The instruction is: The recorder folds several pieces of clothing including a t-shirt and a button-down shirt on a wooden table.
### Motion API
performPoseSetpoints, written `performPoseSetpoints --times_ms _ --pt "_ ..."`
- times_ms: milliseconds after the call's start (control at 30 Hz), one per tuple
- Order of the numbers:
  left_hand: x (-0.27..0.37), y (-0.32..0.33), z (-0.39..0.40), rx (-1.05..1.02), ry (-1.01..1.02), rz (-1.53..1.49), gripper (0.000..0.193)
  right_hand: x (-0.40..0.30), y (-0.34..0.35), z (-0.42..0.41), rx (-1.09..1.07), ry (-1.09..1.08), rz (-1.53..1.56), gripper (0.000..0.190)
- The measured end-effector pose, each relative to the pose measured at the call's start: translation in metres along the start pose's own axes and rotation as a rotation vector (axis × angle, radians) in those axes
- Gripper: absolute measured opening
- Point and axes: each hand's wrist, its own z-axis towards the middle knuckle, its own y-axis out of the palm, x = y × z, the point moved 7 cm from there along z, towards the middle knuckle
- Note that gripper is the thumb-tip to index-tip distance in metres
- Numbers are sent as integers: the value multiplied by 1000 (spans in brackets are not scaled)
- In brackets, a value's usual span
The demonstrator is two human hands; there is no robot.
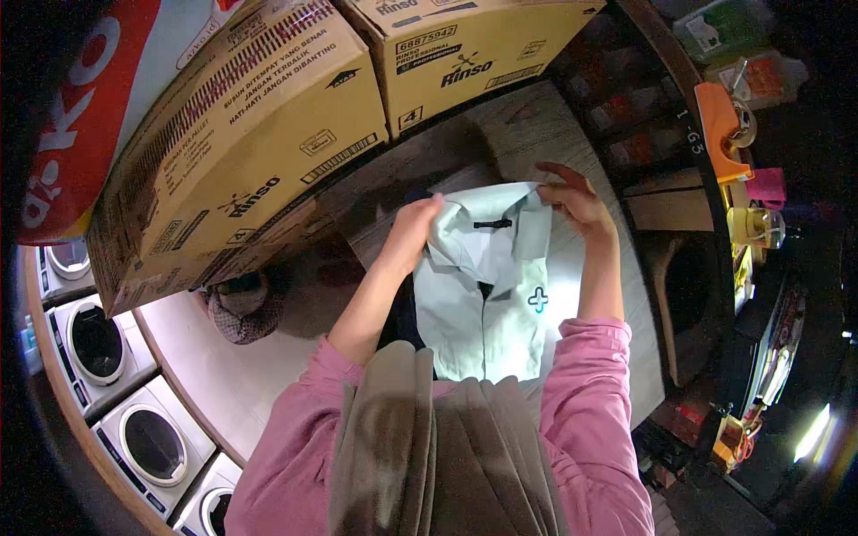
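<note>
A pale, folded collared shirt (449, 315) lies in front of me on a grey wood-grain table (623, 321), with a dark neck tag and a small cross-shaped emblem on its chest. My left hand (412, 231) pinches the left side of its collar between thumb and fingers. At the collar's right corner, my right hand (576, 201) holds the fabric between thumb and fingertips, with some fingers raised. Something dark, perhaps another garment, shows along the shirt's left edge.
Large Rinso cardboard boxes (268, 134) stand beyond and to the left. An orange tape dispenser (720, 134) and a clear bottle (757, 228) are at the right. Front-loading machines (153, 445) line the lower left. A checkered bundle (244, 318) sits below the boxes.
</note>
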Motion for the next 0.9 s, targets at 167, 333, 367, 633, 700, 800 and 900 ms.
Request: performPoseSetpoints --times_ms 167,333,367,633,700,800,900 --pt "-8 -2 9 78 -100 -173 29 34 -12 0 30 -57 386 45" --pt "50 15 -21 417 566 588 34 37 -10 -17 358 -21 98 45" --pt "53 16 -18 411 566 587 34 39 -6 -21 364 -21 98 45" --pt "63 58 53 -16 421 1413 25 0 52 -93 991 -454 -1099 39" --pt "66 47 58 -13 389 1287 22 52 33 -77 639 -59 -304 35" --pt "62 42 56 29 327 1325 18 69 23 -86 471 -43 297 23" --pt "65 57 56 73 446 1456 17 69 24 -94 405 -30 694 18"
